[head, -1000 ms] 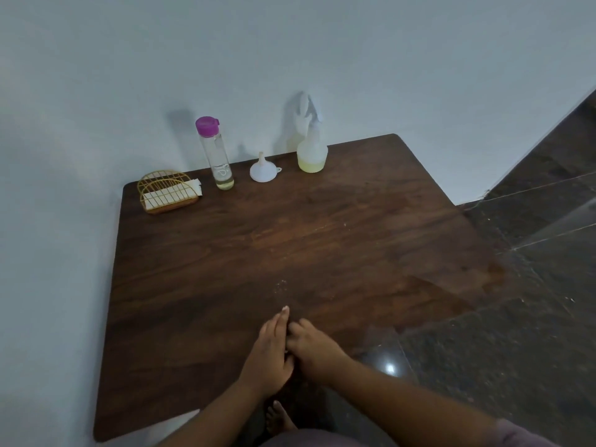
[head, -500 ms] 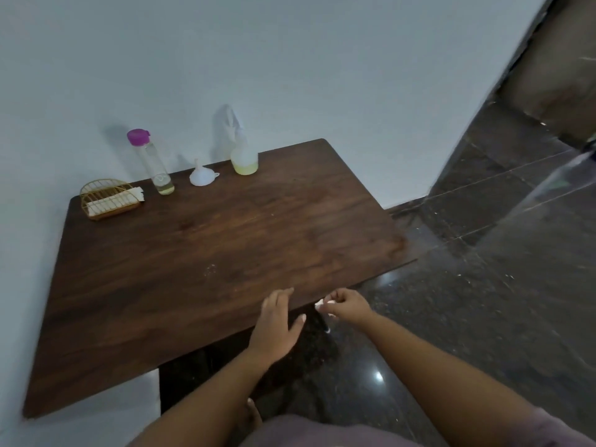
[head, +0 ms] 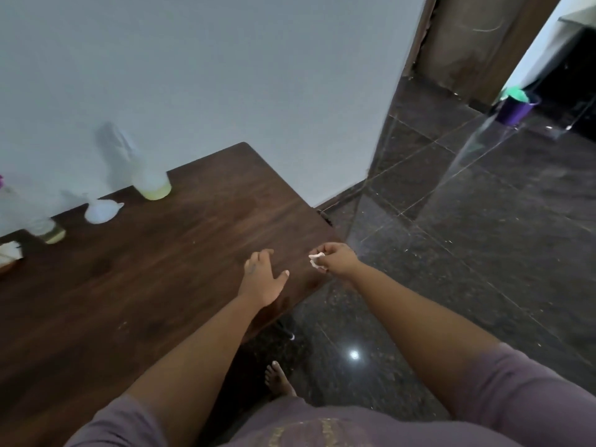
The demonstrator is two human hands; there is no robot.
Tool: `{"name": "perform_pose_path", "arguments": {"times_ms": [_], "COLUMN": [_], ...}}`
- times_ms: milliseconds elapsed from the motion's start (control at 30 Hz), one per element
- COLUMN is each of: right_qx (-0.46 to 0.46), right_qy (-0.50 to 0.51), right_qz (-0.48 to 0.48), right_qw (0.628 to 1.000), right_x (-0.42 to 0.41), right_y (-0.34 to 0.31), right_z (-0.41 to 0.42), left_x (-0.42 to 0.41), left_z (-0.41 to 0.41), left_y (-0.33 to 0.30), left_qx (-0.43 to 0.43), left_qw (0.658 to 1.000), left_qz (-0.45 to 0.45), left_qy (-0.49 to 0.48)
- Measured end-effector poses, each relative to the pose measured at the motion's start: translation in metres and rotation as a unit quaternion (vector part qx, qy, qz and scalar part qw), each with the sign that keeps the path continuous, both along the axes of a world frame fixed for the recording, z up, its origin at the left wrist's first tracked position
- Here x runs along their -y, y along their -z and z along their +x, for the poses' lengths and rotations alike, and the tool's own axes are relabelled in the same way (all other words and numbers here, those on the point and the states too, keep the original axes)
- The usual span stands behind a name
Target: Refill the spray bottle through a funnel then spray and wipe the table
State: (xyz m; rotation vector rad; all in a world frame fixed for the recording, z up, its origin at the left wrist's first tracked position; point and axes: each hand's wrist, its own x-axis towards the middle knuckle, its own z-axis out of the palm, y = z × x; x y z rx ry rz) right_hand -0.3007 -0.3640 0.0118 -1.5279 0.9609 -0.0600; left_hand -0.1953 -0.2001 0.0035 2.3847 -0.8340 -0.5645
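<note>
Dark wood table by grey wall; left hand spread, right hand pinching white scrap

On the worktop against the wall stand 2 bottles: 1 spray bottle with yellowish liquid at its base and, left of it, 1 clear bottle, blurred and cut by the frame edge. Between them sits 1 white funnel. Left of the clear bottle, 1 wire holder is partly in view. 2 hands show: 1 left hand and 1 right hand pinching 1 small white scrap. 1 bare foot is on the floor.
</note>
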Motion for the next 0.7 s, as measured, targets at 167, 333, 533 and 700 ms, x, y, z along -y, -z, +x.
{"name": "perform_pose_path", "arguments": {"times_ms": [167,333,533,700], "right_qx": [0.005,0.006,-0.078,-0.140], "right_qy": [0.068,0.156,0.189,0.073], "right_qz": [0.043,0.077,0.052,-0.013], "right_qw": [0.997,0.985,0.978,0.987], "right_x": [0.068,0.132,0.201,0.244], "right_y": [-0.006,-0.001,0.025,0.034], "right_z": [0.048,0.083,0.130,0.188], "left_x": [0.071,0.124,0.183,0.226], "left_z": [0.054,0.106,0.151,0.182], "left_y": [-0.001,-0.002,0.000,-0.001], "left_qx": [0.009,0.006,0.003,0.009], "left_qw": [0.999,0.997,0.998,0.999], "left_qz": [-0.001,0.026,0.024,0.004], "left_qy": [0.035,0.066,0.058,0.040]}}
